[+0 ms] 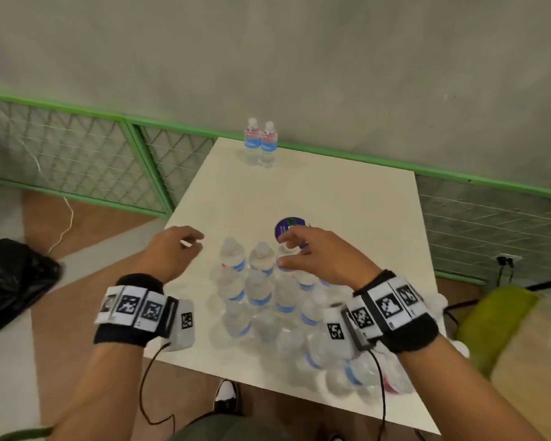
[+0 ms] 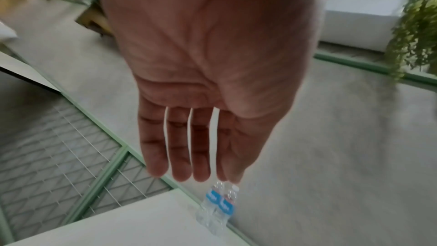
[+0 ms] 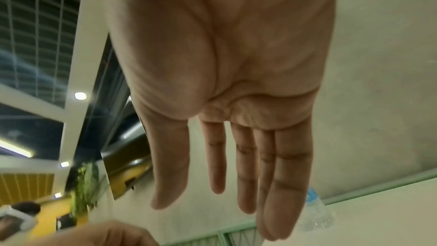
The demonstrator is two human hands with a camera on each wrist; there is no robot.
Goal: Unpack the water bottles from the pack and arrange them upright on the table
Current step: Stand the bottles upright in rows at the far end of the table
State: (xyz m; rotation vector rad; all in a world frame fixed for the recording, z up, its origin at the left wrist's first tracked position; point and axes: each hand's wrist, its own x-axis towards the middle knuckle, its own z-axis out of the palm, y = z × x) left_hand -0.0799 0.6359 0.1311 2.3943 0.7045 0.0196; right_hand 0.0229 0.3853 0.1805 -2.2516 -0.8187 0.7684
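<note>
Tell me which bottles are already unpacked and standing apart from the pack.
The two bottles at the table's far edge, upright side by side. The rest sit clustered in the pack near the person, under the open right hand and beside the left hand.

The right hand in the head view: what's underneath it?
Under the right hand stand pack bottles; its fingers hover over one cap. A purple round thing lies beyond, partly covered, so I can't identify it.
</note>
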